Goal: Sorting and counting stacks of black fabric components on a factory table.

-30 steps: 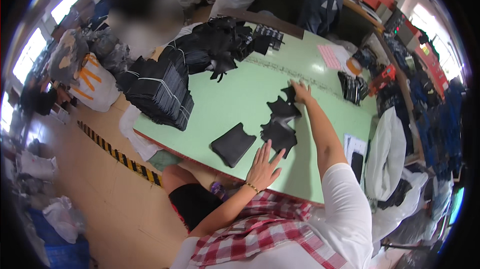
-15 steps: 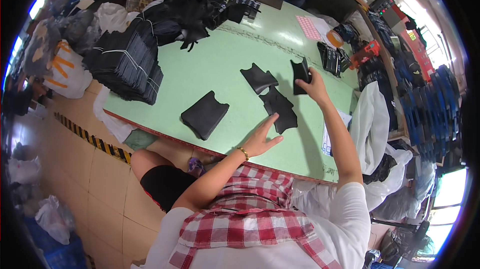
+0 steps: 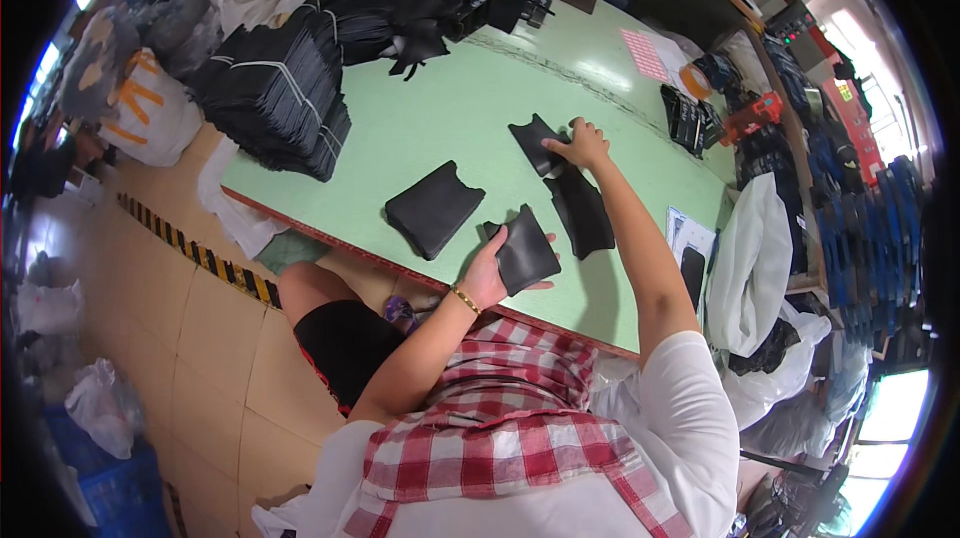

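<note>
A thin black leather-like piece (image 3: 528,250) with a curved notch rests in my left hand (image 3: 489,266), with the thumb on top and fingertips showing beneath its right edge. My right hand (image 3: 582,145) is over the right side of another notched black piece (image 3: 533,141) on the table. Its thumb touches that piece, and its fingers are spread. A third black piece (image 3: 582,216) lies just below, beside my right forearm. Left of my hands is a neat black stack of similar shape (image 3: 434,210).
The pale green table (image 3: 390,128) carries a tall bundle of black pieces (image 3: 270,103) tied with white cord, and loose black pieces (image 3: 410,3) behind it. At the right are a tape roll (image 3: 695,81), papers (image 3: 682,234), a dark phone-like object (image 3: 692,273) and a white bag (image 3: 752,268).
The black piece my right hand held is now in my left hand. My right hand has moved left to a piece on the table. The whole view has shifted slightly.
</note>
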### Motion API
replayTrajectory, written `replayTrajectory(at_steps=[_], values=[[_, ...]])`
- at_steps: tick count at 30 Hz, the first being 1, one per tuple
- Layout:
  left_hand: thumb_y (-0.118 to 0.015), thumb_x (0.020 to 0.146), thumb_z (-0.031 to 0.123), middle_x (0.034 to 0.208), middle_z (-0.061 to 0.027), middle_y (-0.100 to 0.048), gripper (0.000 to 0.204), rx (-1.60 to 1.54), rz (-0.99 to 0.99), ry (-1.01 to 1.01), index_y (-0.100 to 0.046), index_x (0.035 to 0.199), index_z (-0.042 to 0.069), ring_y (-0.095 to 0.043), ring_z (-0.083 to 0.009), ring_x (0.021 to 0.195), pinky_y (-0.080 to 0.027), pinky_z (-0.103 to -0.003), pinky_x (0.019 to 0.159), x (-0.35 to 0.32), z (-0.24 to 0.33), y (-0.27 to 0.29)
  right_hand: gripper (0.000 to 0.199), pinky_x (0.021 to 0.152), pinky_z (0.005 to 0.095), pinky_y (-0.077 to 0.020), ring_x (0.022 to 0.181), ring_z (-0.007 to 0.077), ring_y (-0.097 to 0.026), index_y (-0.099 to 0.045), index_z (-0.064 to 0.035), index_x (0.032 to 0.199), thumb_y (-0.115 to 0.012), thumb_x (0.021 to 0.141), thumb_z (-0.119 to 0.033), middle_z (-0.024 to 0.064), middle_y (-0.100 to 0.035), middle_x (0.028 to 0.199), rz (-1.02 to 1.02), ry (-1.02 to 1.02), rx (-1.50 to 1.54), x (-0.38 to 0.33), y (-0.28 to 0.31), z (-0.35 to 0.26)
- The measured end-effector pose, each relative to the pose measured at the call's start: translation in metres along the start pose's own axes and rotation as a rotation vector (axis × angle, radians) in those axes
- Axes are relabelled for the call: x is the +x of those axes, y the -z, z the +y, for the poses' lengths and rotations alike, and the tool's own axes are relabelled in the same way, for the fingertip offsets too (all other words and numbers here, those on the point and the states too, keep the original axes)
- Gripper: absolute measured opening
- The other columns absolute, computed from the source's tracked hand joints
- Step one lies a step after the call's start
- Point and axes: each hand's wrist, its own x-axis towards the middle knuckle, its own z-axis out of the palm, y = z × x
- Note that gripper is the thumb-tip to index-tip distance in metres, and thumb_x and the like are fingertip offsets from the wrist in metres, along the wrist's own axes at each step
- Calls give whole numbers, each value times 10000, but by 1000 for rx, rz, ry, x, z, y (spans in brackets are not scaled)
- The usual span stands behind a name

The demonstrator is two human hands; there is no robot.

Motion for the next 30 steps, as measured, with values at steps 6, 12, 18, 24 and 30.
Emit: replayTrajectory(at_steps=[6,12,18,24,30], values=[[-346,865,687,1430,-196,-341,733,-63,-78,-8,-278,1435,231,-358,-435,1284,-265,-694,993,-3,3,-12,534,729,351,-494,810,239,-644,-588,51,1075,-772,731,-313,160,-670,880,-201,119,314,32,-10,22],[-329,809,766,1466,-201,-277,829,-99,-102,8,-276,1440,231,-318,-426,1312,-337,-608,994,-7,5,-5,365,653,297,-476,734,174,-624,-589,38,1018,-698,819,-247,123,-655,809,107,177,697,-55,53,8],[-312,804,776,1472,-201,-273,830,-111,-113,79,-313,1424,224,-336,-411,1306,-459,-477,864,-4,5,-4,228,607,277,-437,675,91,-530,-606,4,894,-627,887,-223,63,-601,751,-12,-114,849,-134,15,75],[-288,857,717,1470,-201,-278,766,-48,-103,99,-319,1422,200,-342,-406,1303,-452,-466,868,-7,8,-5,213,719,377,-452,799,292,-562,-656,-11,990,-594,889,-188,162,-597,1007,570,108,87,-171,-19,81],[-300,870,698,1467,-193,-282,776,-66,-99,102,-307,1424,154,-320,-433,1311,-322,-615,1009,-4,7,-7,167,571,213,-419,656,45,-537,-628,38,999,-573,903,-88,21,-617,711,319,-104,1029,-188,25,36]])
